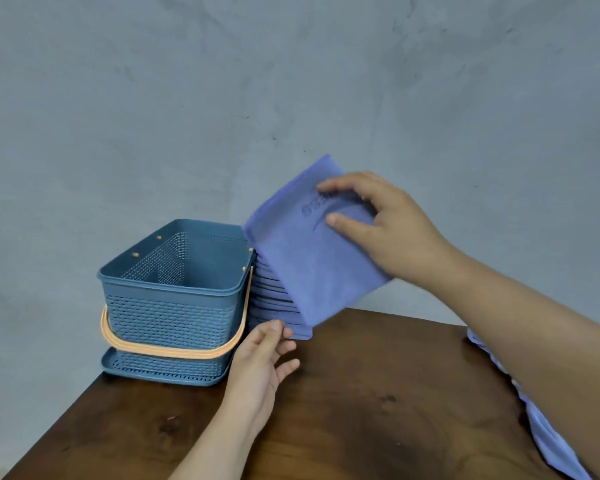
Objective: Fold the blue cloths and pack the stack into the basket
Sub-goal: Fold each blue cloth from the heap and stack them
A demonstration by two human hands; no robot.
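Note:
A folded blue cloth (305, 258) with a printed logo is tilted in the air over a stack of folded blue cloths (274, 299) on the wooden table. My right hand (381, 223) grips this cloth from the right, thumb on top. My left hand (267, 355) touches the stack's lower front corner with thumb and fingertips. The blue woven-pattern basket (167, 306) with an orange handle stands just left of the stack, and nothing shows inside it.
The basket sits on its blue lid (160, 372) near the table's left edge. Unfolded blue cloths (548, 431) hang over the table's right edge under my right forearm. A grey wall stands close behind. Brown tabletop (378, 410) lies in front.

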